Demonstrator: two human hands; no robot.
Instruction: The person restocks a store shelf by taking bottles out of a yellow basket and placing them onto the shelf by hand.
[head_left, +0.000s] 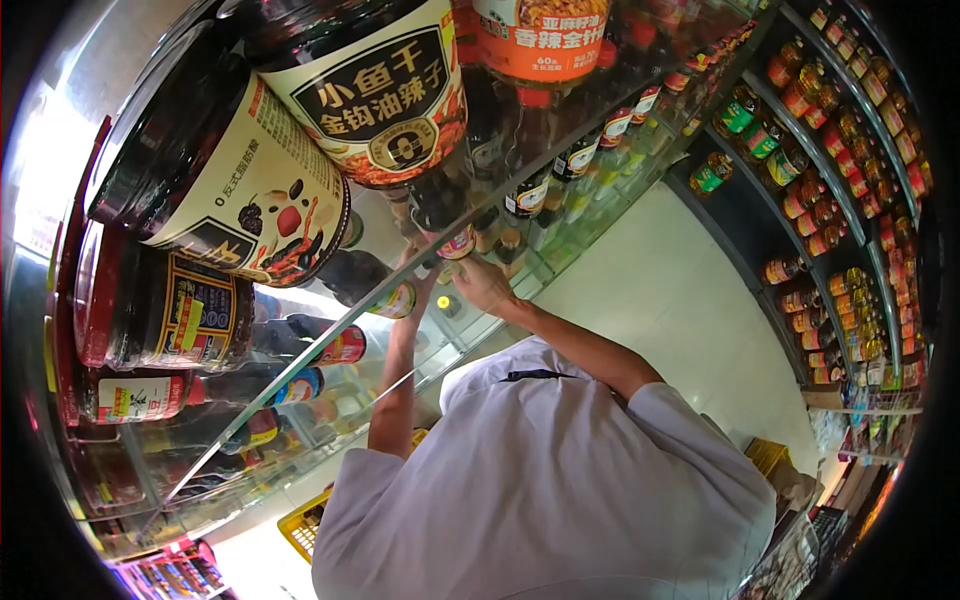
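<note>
Both my arms reach in under the edge of a glass shelf [335,335]. My right hand [484,286] is closed, its fingers curled at the lower end of a dark sauce bottle [457,243] with a pink and yellow label. My left hand [416,280] is raised right beside the same bottle; its fingers are partly hidden by the shelf edge and bottles. Close to its left is another dark bottle [398,299] with a yellow-green label. A small yellow-capped bottle [444,303] is below my hands.
Large jars of chili sauce [380,100] and an orange-labelled jar [540,45] stand on the upper shelf near my head. More dark bottles [527,192] line the shelf to the right. Across the pale floor [640,290] are racks of oil bottles [790,165]. A yellow basket [298,528] is low at left.
</note>
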